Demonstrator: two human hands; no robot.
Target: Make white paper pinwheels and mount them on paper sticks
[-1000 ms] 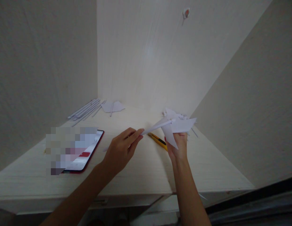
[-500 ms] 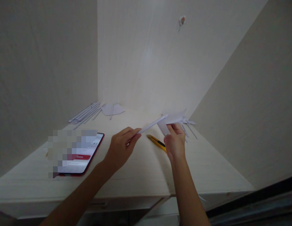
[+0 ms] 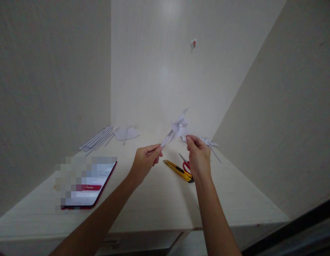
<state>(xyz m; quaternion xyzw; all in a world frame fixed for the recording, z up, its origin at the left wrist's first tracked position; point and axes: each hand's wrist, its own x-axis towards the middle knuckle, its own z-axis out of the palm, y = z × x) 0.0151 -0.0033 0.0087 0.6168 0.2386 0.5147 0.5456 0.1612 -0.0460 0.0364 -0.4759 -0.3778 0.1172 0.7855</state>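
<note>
A white paper pinwheel (image 3: 180,125) is held up above the table, its stick slanting down to my left hand (image 3: 146,161). Thumb and fingers of that hand are closed round the lower end of the stick. My right hand (image 3: 199,154) is just to the right of the blades, apart from the stick. Its fingers are curled, with thumb and forefinger together; whether anything small is between them cannot be made out. Below the hands lie a yellow utility knife (image 3: 178,170) and red-handled scissors (image 3: 185,164), partly hidden behind my right hand.
Thin white paper sticks (image 3: 97,138) lie at the back left beside a cut paper sheet (image 3: 130,133). More white pinwheels (image 3: 207,141) lie at the back right. A phone (image 3: 87,193) rests at the front left. Walls enclose the table (image 3: 154,206) on three sides.
The pinwheel's stick now stands steeper and its blades face me. My right hand has let go of the paper blade. Scissors have come into sight beside the knife as the view tilted up.
</note>
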